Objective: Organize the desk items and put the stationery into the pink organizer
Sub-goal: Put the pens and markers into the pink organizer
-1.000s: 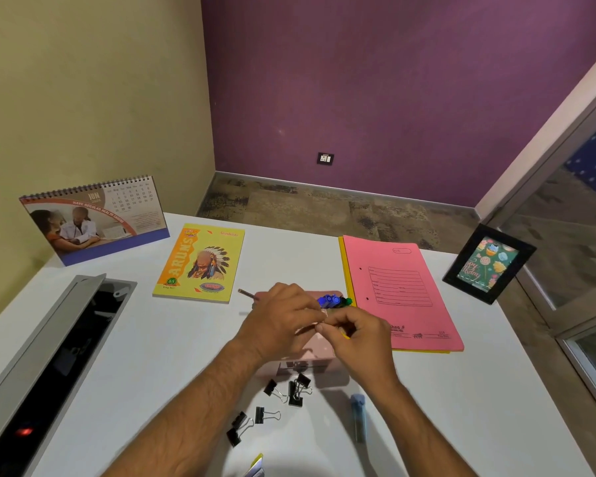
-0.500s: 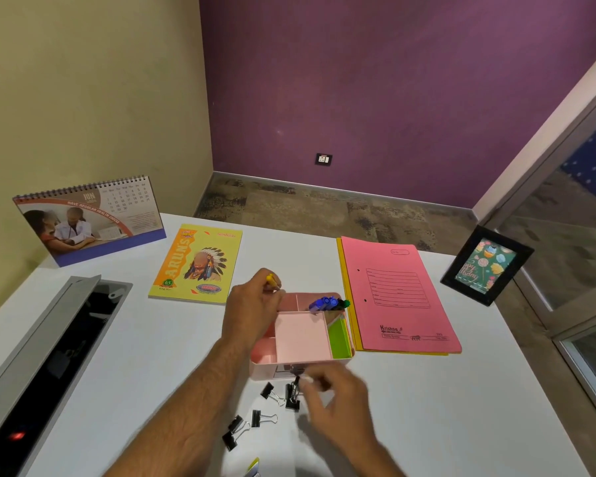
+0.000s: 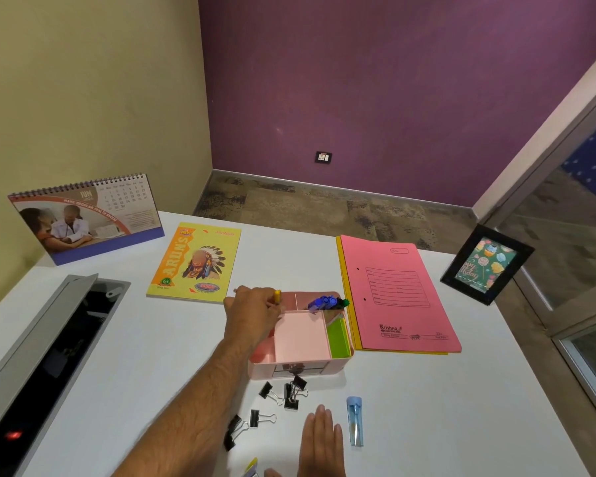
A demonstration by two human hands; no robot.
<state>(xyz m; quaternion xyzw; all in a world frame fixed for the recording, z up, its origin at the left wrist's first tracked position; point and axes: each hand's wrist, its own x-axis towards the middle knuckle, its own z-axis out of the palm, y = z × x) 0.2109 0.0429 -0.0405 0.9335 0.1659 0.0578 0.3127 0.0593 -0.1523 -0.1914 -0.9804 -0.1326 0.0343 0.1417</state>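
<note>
Desk [image 3: 152,346]: white top, runs from near edge to far edge by the floor.
Cable tray [image 3: 45,356]: grey flap raised, dark well at left, small red light inside.
Calendar [image 3: 83,218]: stands at far left against the yellow wall.
Pink folder [image 3: 398,294]: lies flat just right of the organizer, on top of a yellow one whose edge shows.
Yellow notebook [image 3: 197,261]: flat, beyond and left of the organizer.
Picture frame [image 3: 486,265]: black, propped at the far right edge.
Pink organizer [image 3: 300,339]: mid-desk, open top, several compartments; middle one bare, green pad [image 3: 338,335] upright in the right slot, blue and green pens [image 3: 326,302] at the far right corner.
Left hand [image 3: 252,318]: over the organizer's left side, fingers curled round a yellow pencil [image 3: 277,296] (only its end shows above the knuckles; a tip pokes out left of the hand).
Right hand [image 3: 320,442]: at the near edge, flat, fingers straight and together, holding nothing, just beside the clips.
Binder clips [image 3: 283,395]: black, scattered on the desk in front of the organizer, one touching its front wall.
Blue tube [image 3: 354,421]: lies right of the right hand, apart from it.
Yellow scrap [image 3: 252,466]: at bottom edge, cannot tell what it is.
</note>
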